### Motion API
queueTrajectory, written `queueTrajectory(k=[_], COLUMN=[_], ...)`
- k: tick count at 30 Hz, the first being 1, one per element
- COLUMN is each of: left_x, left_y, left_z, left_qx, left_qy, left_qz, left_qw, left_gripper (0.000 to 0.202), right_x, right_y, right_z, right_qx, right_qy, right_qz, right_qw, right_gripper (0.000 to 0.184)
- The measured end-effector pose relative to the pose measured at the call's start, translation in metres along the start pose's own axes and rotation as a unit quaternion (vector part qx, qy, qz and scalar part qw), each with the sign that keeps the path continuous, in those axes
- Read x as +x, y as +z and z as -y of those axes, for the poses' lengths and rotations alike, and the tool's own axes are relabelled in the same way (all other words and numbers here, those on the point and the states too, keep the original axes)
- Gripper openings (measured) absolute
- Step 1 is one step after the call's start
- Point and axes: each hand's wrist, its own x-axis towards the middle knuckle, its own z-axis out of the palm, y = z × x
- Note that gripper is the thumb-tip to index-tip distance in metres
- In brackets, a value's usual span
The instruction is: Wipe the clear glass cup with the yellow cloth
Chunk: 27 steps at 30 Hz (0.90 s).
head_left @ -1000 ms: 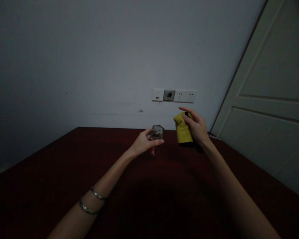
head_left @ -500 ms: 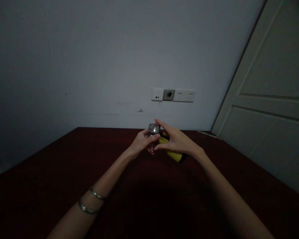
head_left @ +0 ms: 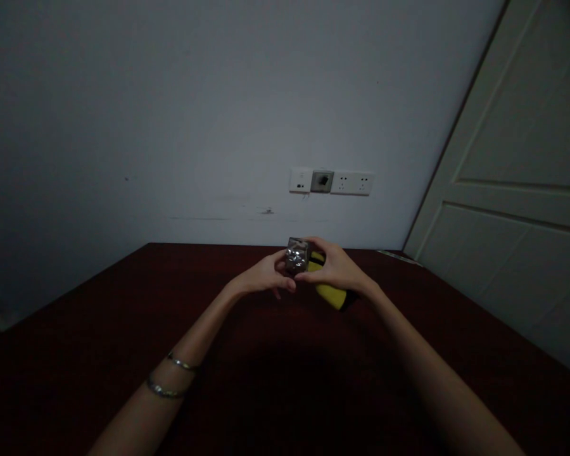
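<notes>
Held up over the table is a small, shiny, dark see-through block-shaped object (head_left: 297,255); it catches the light, and its exact kind cannot be made out. My right hand (head_left: 336,265) closes on it from the right, thumb below and fingers along the upper edge. At its left side is my left hand (head_left: 262,276), thumb and fingers spread apart; whether its fingertips still touch the object is hard to tell. Partly hidden behind my right hand, a yellow and black object (head_left: 331,296) rests on the table.
The dark red tabletop (head_left: 209,361) runs back to a pale wall (head_left: 209,114). On that wall sit white sockets (head_left: 351,183) and a grey outlet plate (head_left: 322,181). A white panelled door (head_left: 517,190) stands at the right. A thin flat strip (head_left: 399,257) lies along the right back edge.
The shiny object has turned and shifted slightly right, into my right hand's grip. My left hand has loosened, its thumb coming off the object's front and moving down.
</notes>
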Motion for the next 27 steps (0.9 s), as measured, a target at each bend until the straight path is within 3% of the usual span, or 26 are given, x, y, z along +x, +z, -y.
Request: queueTrajectory(k=[2, 5, 8, 16, 21, 25, 27], left_x=[-0.001, -0.001, -0.001, -0.002, -0.004, -0.005, -0.005], left_y=[-0.002, 0.001, 0.007, 0.012, 0.011, 0.009, 0.007], left_z=[0.0, -0.002, -0.007, -0.013, -0.012, -0.01, -0.009], left_qx=[0.058, 0.124, 0.137, 0.192, 0.204, 0.203, 0.195], left_qy=[0.036, 0.083, 0.102, 0.127, 0.143, 0.142, 0.144], left_qz=[-0.008, -0.075, -0.114, -0.136, -0.152, -0.185, -0.201], left_qw=[0.998, 0.986, 0.979, 0.964, 0.957, 0.951, 0.949], left_gripper=[0.098, 0.121, 0.128, 0.111, 0.087, 0.087, 0.088], right_x=[0.001, 0.002, 0.004, 0.004, 0.004, 0.001, -0.001], right_y=[-0.001, -0.002, -0.002, 0.004, 0.001, -0.009, -0.016], right_z=[-0.001, -0.001, 0.001, 0.005, 0.008, 0.005, -0.001], right_qx=[0.058, 0.137, 0.191, 0.254, 0.23, 0.171, 0.125], right_qy=[0.034, 0.084, 0.113, 0.143, 0.135, 0.137, 0.174], right_qz=[0.006, 0.03, 0.059, 0.1, 0.118, 0.132, 0.103], right_qw=[0.998, 0.987, 0.973, 0.951, 0.957, 0.967, 0.971], right_gripper=[0.064, 0.058, 0.05, 0.044, 0.042, 0.052, 0.059])
